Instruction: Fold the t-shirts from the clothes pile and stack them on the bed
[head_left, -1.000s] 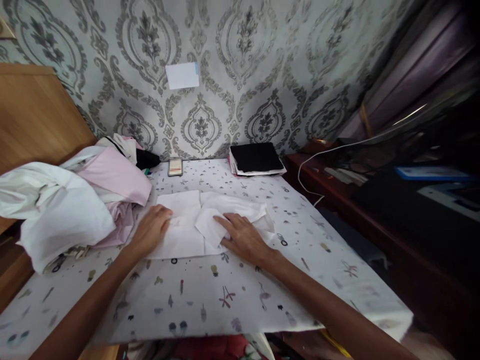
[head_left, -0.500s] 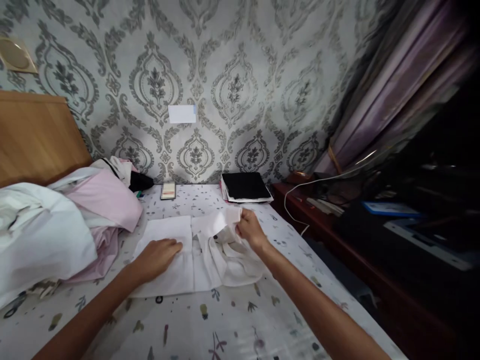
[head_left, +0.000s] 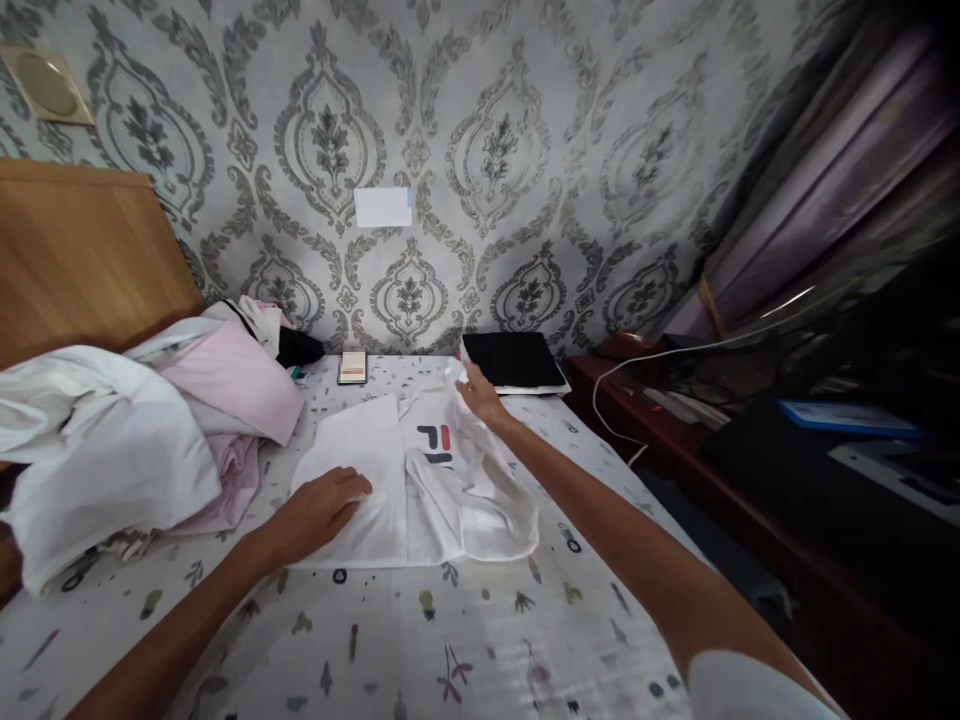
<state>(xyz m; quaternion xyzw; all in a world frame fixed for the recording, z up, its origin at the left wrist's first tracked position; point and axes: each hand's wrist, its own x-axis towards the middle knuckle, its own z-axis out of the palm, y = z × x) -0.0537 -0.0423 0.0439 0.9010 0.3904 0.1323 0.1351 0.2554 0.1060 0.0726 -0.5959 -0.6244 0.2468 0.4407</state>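
Observation:
A white shirt [head_left: 360, 450] with a dark and red letter print lies on the patterned bedsheet [head_left: 360, 660]. Its left part is flat, while the right part is loose and rumpled. My left hand [head_left: 330, 505] rests palm down on the flat part, fingers stretched out. My right hand [head_left: 480, 393] pinches the shirt's far edge, holding it a little above the bed and just short of a black folder [head_left: 514, 360]. The fingertips of my right hand are partly hidden by the cloth.
White and pink clothes [head_left: 225, 385] are heaped at the left, by the wooden headboard [head_left: 82, 250]. A small framed card [head_left: 352, 367] lies near the wall. To the right stands a dark red desk [head_left: 675, 420] with a white cable [head_left: 600, 385] hanging over its edge.
My right hand has moved away from me with the shirt's edge, spreading the fabric and uncovering the letter print. My left hand stays on the flat part. The view has shifted slightly.

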